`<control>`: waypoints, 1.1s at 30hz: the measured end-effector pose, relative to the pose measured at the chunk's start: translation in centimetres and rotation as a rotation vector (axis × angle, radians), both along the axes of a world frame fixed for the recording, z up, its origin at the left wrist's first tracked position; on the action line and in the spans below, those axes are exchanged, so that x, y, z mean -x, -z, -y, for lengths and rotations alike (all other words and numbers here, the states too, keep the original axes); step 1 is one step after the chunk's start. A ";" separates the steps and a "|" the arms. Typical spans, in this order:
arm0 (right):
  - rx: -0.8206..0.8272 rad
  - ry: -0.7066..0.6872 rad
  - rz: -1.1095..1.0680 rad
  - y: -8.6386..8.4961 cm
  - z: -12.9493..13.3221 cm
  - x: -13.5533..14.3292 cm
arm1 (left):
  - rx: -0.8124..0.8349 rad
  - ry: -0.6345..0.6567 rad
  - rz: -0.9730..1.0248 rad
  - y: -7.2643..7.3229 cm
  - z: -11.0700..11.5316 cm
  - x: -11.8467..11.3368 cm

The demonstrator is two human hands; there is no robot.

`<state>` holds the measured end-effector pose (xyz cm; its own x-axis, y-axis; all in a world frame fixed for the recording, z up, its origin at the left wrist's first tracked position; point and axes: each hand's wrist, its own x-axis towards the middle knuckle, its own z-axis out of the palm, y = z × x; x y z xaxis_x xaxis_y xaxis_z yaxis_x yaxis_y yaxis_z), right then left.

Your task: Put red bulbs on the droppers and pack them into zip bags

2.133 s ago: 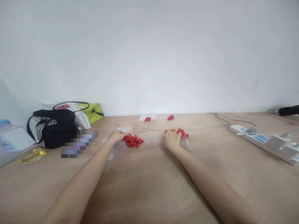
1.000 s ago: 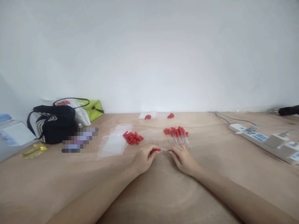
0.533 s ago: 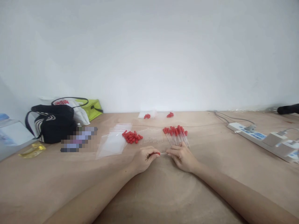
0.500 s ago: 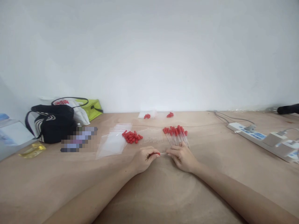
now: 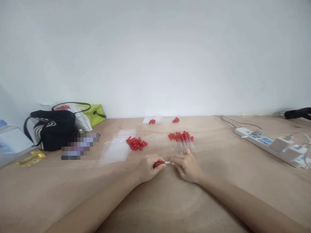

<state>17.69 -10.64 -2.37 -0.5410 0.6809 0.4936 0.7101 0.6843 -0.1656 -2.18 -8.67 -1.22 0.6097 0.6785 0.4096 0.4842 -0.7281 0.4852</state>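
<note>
Between the fingers of my left hand (image 5: 151, 168) is a red rubber dropper bulb (image 5: 159, 164), its end pointing right. My right hand (image 5: 186, 166) pinches a thin clear dropper tube (image 5: 168, 162), whose left end meets the bulb; how deep it sits inside I cannot tell. Beyond my left hand lies a pile of loose red bulbs (image 5: 136, 143), with a row of bare clear tubes (image 5: 155, 141) beside it. Just past my right hand, several droppers with red bulbs fitted (image 5: 181, 139) lie side by side, bulbs towards the wall.
Clear plastic bags (image 5: 116, 149) lie left of the pile. Small groups of red bulbs (image 5: 152, 121) sit near the wall. A power strip (image 5: 267, 144) with plugs and cables is on the right. A black bag (image 5: 54, 129) and a green bag (image 5: 98, 115) stand at the left.
My hands have come slightly closer together, and less of the tube shows between them. The view has shifted a little, moving everything slightly left.
</note>
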 end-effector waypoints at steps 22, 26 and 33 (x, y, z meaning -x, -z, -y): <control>0.039 0.337 -0.070 -1.7 -1.5 -0.8 | -0.115 -0.199 0.135 0.5 -1.2 0.6; 0.278 0.532 -0.272 -2.1 -4.7 -1.4 | -0.051 -0.156 0.013 0.2 -0.9 0.7; 0.303 0.778 -0.257 -2.7 -8.2 0.8 | -0.016 -0.103 -0.054 -0.4 -0.6 0.7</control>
<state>16.87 -2.46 0.29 0.2350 0.9324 0.2745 0.8732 -0.0785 -0.4809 -2.89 -8.08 -0.86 0.5591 0.7322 0.3890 0.5819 -0.6807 0.4449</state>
